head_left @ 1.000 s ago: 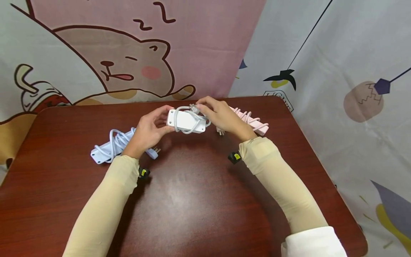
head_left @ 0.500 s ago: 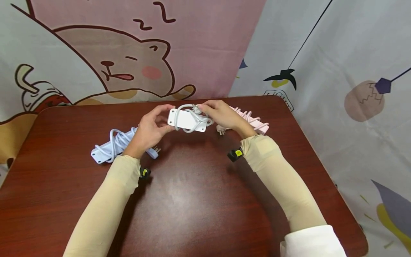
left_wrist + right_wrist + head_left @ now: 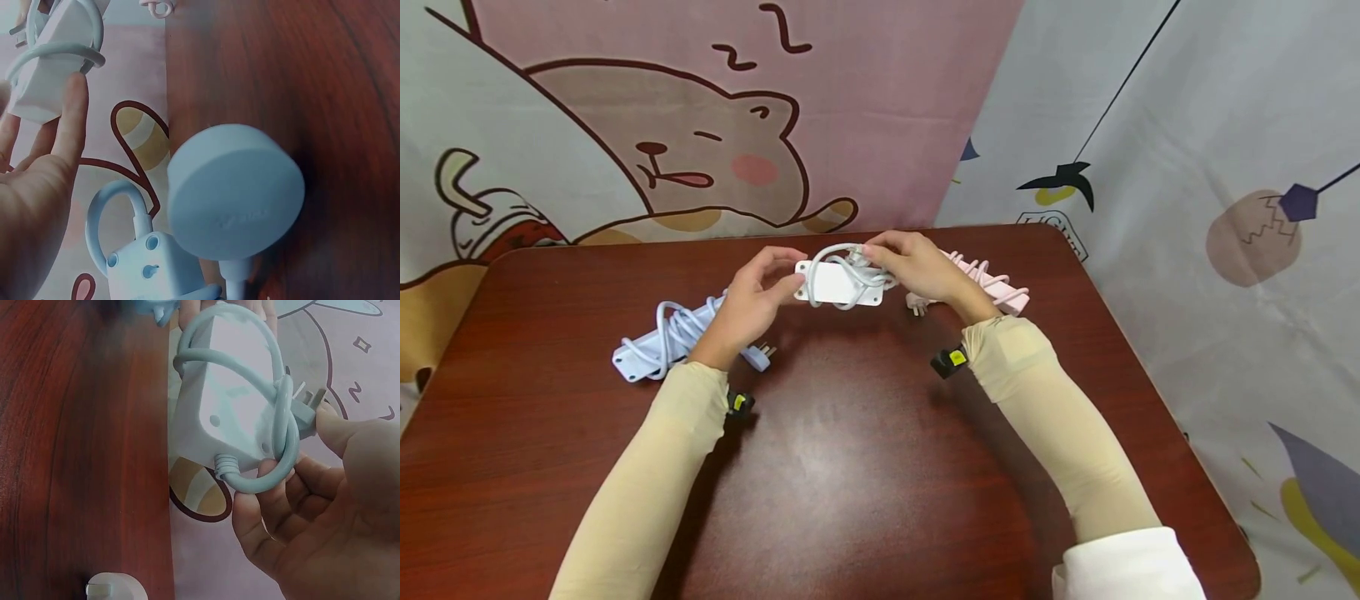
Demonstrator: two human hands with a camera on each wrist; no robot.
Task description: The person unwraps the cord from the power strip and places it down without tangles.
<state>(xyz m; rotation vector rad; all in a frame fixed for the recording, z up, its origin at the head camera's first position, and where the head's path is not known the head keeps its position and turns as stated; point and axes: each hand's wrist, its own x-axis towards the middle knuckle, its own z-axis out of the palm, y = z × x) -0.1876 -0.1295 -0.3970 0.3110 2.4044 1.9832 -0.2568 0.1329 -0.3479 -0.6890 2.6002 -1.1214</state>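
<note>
A white power strip, its pale grey cord looped around it, is held up above the far part of the table between both hands. My left hand grips the strip's left end, with the thumb on its near face. At the other end, my right hand pinches the cord and its plug. In the right wrist view the thumb lies against the plug and the fingertips touch the cord loop. Part of the plug is hidden by the right hand in the head view.
Left of the hands, a light blue power strip wrapped in its cord lies on the brown table, its plug toward the middle. A pink power strip lies behind the right wrist. A patterned cloth hangs behind the table.
The left thumb has moved up from the strip's lower edge onto its near face. The right hand has shifted slightly right with the plug, then stayed nearly still.
</note>
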